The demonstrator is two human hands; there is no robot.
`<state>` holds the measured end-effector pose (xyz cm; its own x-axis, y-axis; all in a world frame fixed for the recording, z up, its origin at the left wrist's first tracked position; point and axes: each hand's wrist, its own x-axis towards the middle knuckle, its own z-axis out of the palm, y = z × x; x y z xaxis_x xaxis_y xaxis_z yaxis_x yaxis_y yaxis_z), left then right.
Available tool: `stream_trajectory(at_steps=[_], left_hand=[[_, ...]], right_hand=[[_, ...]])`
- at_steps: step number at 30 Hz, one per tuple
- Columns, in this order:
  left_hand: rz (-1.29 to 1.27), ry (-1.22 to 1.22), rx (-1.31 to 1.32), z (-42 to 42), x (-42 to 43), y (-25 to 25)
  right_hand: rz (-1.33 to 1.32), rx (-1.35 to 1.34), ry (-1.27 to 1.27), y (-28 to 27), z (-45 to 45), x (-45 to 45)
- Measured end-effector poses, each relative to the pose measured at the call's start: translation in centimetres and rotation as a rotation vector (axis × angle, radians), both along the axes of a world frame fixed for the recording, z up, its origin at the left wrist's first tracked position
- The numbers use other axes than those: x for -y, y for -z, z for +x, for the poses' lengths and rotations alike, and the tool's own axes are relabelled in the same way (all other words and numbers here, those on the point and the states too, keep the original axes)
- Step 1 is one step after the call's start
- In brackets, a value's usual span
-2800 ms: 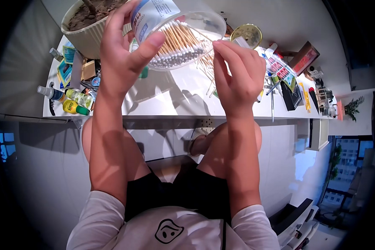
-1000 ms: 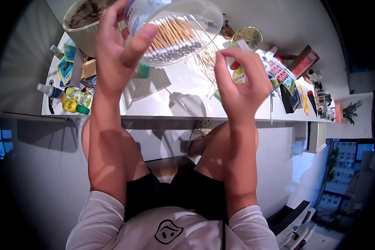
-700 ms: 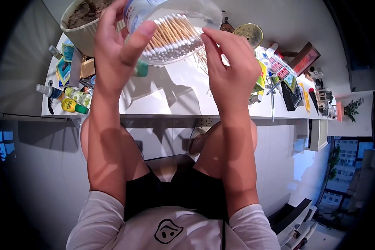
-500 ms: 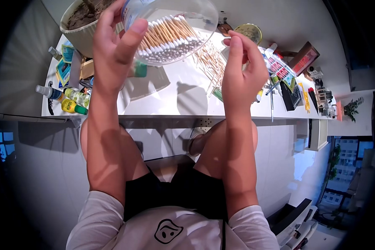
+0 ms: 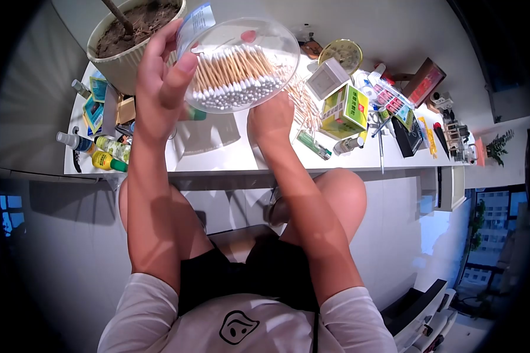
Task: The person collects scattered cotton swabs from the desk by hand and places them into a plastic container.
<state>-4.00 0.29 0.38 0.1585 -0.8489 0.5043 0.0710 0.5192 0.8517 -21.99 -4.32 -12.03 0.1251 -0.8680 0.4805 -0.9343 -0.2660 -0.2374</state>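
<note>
My left hand [image 5: 166, 76] grips a clear round tub [image 5: 225, 35] by its left side, thumb in front and fingers behind. Packed inside, cotton swabs [image 5: 232, 69] show wooden sticks and white tips. Just under the tub's right side, my right hand [image 5: 272, 119] is curled closed, its fingertips partly hidden by the tub. Whatever it pinches cannot be seen. Loose cotton swabs [image 5: 305, 107] lie in a heap on the white table beside that hand.
A potted plant [image 5: 115, 62] stands back left. Bottles [image 5: 108, 160] sit at the left edge. To the right are a green-yellow box [image 5: 345, 110], a white square box [image 5: 327, 78], a small clear bottle [image 5: 348, 145] and a round gold-rimmed dish [image 5: 340, 56].
My right hand has moved left and down, from a raised pinch right of the tub to beneath its right side. The tub has shifted slightly down and left. Boxes behind that hand now show.
</note>
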Motion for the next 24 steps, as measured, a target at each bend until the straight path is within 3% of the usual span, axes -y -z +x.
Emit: stream_trajectory(at_steps=[11, 17, 24], left_hand=[[0.035, -0.029, 0.011, 0.0, -0.2, -0.1], [0.001, -0.082, 0.044, 0.2, -0.1, -0.6], [0.027, -0.088, 0.04, 0.0, 0.0, -0.3]], right_hand=[[0.123, 0.026, 0.063, -1.1, -0.2, 0.0], [-0.094, 0.256, 0.089, -7.7, -3.0, -2.2], [-0.081, 0.463, 0.024, -9.5, -4.7, -3.2]])
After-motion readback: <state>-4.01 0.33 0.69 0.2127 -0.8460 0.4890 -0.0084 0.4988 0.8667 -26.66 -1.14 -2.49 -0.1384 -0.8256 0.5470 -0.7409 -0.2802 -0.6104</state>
